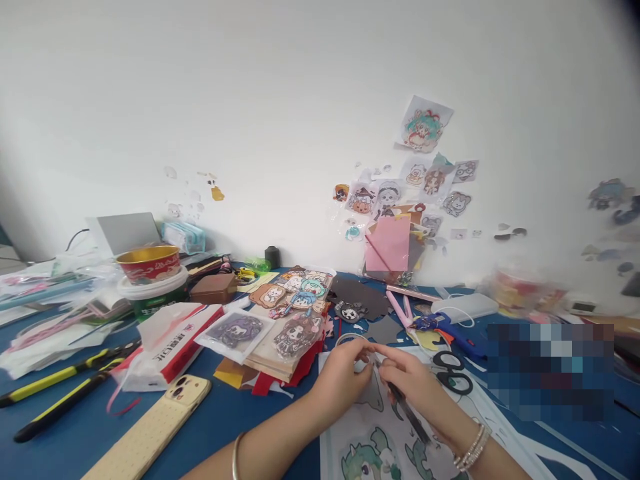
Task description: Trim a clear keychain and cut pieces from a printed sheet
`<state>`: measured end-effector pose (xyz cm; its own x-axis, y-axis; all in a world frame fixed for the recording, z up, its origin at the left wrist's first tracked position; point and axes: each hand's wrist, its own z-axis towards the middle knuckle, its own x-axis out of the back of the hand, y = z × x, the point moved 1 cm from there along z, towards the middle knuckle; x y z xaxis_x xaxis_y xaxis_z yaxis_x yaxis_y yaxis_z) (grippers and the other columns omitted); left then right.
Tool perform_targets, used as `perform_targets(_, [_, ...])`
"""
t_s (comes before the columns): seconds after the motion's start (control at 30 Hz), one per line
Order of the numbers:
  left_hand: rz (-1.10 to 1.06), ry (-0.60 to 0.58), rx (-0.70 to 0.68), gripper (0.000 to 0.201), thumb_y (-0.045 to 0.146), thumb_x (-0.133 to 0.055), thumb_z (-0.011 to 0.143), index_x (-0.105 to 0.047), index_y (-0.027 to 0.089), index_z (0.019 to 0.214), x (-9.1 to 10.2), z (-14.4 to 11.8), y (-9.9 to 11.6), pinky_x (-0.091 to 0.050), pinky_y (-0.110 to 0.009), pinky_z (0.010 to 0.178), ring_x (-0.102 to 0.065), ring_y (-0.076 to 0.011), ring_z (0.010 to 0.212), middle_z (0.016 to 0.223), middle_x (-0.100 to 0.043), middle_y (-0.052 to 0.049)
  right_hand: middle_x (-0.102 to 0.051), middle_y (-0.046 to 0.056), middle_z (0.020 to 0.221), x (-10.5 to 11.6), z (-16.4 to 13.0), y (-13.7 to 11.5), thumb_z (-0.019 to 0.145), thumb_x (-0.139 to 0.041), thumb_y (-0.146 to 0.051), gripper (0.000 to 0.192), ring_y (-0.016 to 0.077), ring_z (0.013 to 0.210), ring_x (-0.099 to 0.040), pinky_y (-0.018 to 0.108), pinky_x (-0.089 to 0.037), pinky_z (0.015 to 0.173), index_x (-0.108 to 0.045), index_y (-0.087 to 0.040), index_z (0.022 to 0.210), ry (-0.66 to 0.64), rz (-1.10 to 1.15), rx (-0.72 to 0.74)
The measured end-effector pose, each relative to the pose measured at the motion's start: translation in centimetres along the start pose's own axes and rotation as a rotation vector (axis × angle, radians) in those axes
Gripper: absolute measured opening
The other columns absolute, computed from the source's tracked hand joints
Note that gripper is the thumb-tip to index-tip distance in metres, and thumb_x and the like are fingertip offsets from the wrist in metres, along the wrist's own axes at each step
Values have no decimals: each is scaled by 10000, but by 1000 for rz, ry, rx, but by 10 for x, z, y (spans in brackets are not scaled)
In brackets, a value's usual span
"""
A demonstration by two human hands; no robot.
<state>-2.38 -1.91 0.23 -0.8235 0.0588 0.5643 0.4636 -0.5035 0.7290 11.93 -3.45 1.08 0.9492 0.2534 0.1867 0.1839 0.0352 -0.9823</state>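
Both hands meet over a printed paper sheet [367, 443] with a green cartoon dragon on it. My left hand [345, 373] is closed, its fingertips pressed together beside the right ones; whatever they pinch is too small or hidden to name. Held in my right hand [407, 377] is a slim dark-handled tool [415, 423], perhaps a craft knife or pen; its tip is covered by the fingers. Black-handled scissors [457, 383] lie on the sheet just right of that hand. Left of my hands, a bagged cartoon cutout [234, 332] rests on a stack of cardboard pieces [273, 360].
A phone in a beige case [155, 427], a red-and-white tissue pack [173, 353] and yellow-black pliers [65, 380] occupy the left side. Behind them stand a red bowl [150, 267] and a green tub [160, 297]. At the right are a white power bank [463, 308] and paper strips.
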Motion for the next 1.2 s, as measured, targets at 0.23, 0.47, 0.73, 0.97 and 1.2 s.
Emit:
perform_targets(0.23, [94,47,15,217,89,-451,582,-493,207,759,2,0,-1,-321,-226,568,-462,-126,663,691,-511,28,-262,-83,496,-11,-2,2,694,-422,-165,495,102,451,-354,218,-270,451,-522,-145,1178,-35,-77,81])
perform_targets(0.47, [24,50,50,228,60,-429,523,-390,211,689,0,-1,-3,-255,-212,510,-383,-95,577,620,-424,62,-243,-76,516,-14,0,4,685,-414,-163,507,104,464,-309,229,-217,456,-515,-120,1180,-82,-105,103])
perform_targets(0.73, [-7,57,49,250,26,-387,512,-358,216,672,-3,0,-5,-265,-206,502,-375,-92,562,609,-394,64,-213,-80,516,-15,-2,-1,672,-415,-125,496,94,483,-223,231,-160,461,-534,-121,1154,-73,-126,105])
perform_targets(0.97, [274,54,5,153,115,-444,631,-400,218,734,4,-4,8,-290,-252,587,-451,-153,688,721,-507,11,-276,-82,493,-12,-2,-2,689,-419,-169,492,103,455,-344,225,-243,455,-527,-137,1167,-32,-78,67])
perform_targets(1.2, [428,95,5,52,238,-491,697,-450,207,707,7,-5,13,-329,-327,707,-481,-202,749,731,-546,-19,-337,-85,506,-10,-6,-6,665,-439,-189,492,98,448,-389,218,-327,448,-496,-114,1147,59,116,-9])
